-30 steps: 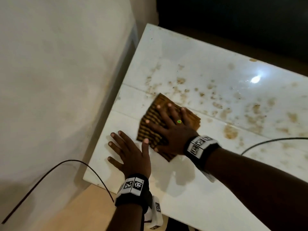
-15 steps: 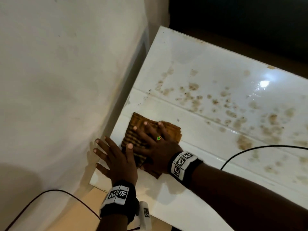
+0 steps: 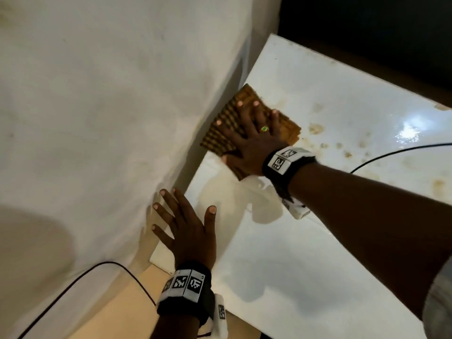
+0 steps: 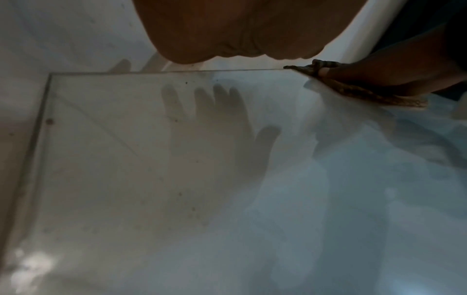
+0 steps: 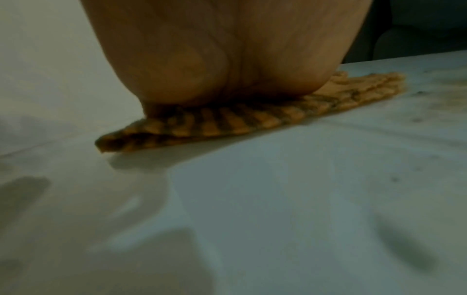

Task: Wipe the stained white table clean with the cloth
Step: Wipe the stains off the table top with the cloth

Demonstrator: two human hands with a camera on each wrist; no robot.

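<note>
A folded brown and orange striped cloth (image 3: 225, 128) lies flat on the white table (image 3: 305, 253) at its left edge. My right hand (image 3: 252, 133) presses it down with straight spread fingers; a green ring shows on one finger. In the right wrist view the palm sits on the cloth (image 5: 252, 119). My left hand (image 3: 188, 226) rests flat with spread fingers on the table's near left corner. The left wrist view shows its palm above the table (image 4: 151, 179) and the cloth (image 4: 366, 93) at the right. Brown stains (image 3: 315, 128) dot the surface right of the cloth.
A pale wall (image 3: 97, 118) runs close along the table's left edge. A thin black cable (image 3: 391, 152) crosses the table at the right, and another cable (image 3: 80, 280) hangs at the lower left. A bright light reflection (image 3: 411, 130) lies on the far right.
My right hand slid the cloth back toward me, then pushed it forward along the left edge to the wall side. The stains near the left edge are smeared away. My left hand stayed on the corner.
</note>
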